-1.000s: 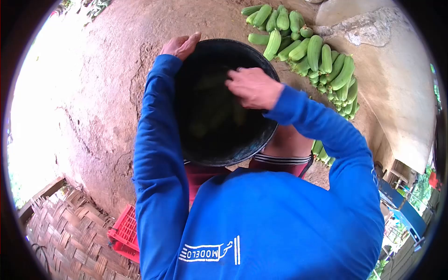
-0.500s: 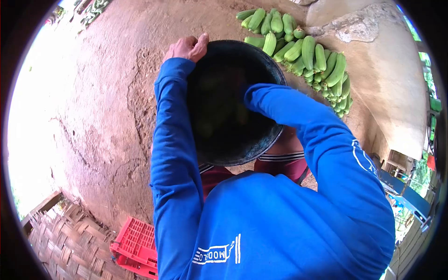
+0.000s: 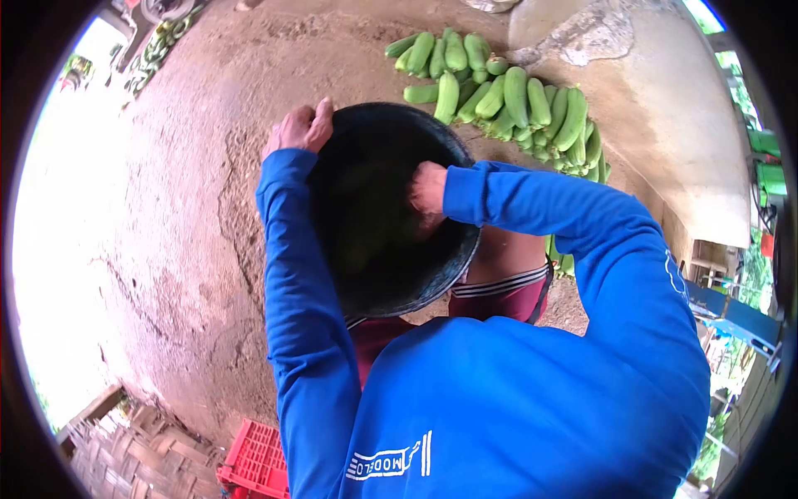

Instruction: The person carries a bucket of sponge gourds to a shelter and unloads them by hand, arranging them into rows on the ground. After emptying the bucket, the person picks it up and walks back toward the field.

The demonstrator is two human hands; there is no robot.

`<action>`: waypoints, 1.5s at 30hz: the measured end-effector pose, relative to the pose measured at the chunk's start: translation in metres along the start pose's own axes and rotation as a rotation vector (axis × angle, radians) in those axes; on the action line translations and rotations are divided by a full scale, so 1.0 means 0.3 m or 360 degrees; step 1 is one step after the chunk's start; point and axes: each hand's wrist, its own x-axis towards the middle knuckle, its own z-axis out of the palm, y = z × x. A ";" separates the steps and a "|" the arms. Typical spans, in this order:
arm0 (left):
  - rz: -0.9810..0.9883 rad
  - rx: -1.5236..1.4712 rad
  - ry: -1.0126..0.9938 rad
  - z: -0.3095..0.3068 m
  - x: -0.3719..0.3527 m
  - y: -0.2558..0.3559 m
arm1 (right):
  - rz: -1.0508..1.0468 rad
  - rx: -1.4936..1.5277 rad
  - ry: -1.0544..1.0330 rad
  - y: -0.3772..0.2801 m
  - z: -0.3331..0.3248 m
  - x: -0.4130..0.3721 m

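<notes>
A large black bucket (image 3: 445, 127) is tilted over the person's lap, its dark opening facing up toward the camera. My left hand (image 3: 298, 131) grips the bucket's far left rim, thumb raised, with part of the fingers out of sight. Inside the opening, near the right wall, is my right hand (image 3: 428, 190); its fingers are blurred and lost in shadow. Dim greenish shapes show deep in the bucket, too dark to name. Beyond the bucket's right side lies a pile of long green squash (image 3: 515, 96) on the floor.
A red plastic crate (image 3: 256, 461) and a woven bamboo mat (image 3: 141, 453) are at the lower left. The concrete floor (image 3: 179, 249) is cracked. At the right stand a pale wall (image 3: 690, 150) and a blue beam-like object (image 3: 731, 314).
My right hand has risen from deep in the bucket, so the hand now shows. The bucket and my left hand have shifted left and down in view.
</notes>
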 end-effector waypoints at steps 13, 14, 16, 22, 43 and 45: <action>0.0001 0.0061 0.0046 0.008 -0.013 0.024 | 0.1507 0.2276 0.1185 -0.064 -0.287 -0.763; -0.0009 0.0101 0.0075 0.011 -0.013 0.022 | 0.1482 0.2629 0.1581 -0.071 -0.261 -0.765; 0.0027 0.0030 0.0030 0.013 -0.006 0.004 | 0.1463 0.2965 0.2126 -0.056 -0.183 -0.802; 0.0008 -0.0027 0.0015 0.048 0.037 -0.075 | 0.1342 0.3440 0.2258 0.066 0.067 -0.996; -0.0390 0.0033 -0.0005 0.016 0.042 -0.036 | 0.3183 0.2716 0.2505 -0.451 0.616 -1.420; -0.0408 0.0032 0.0008 0.027 0.038 -0.025 | 0.3315 0.2553 0.2369 -0.444 0.701 -1.447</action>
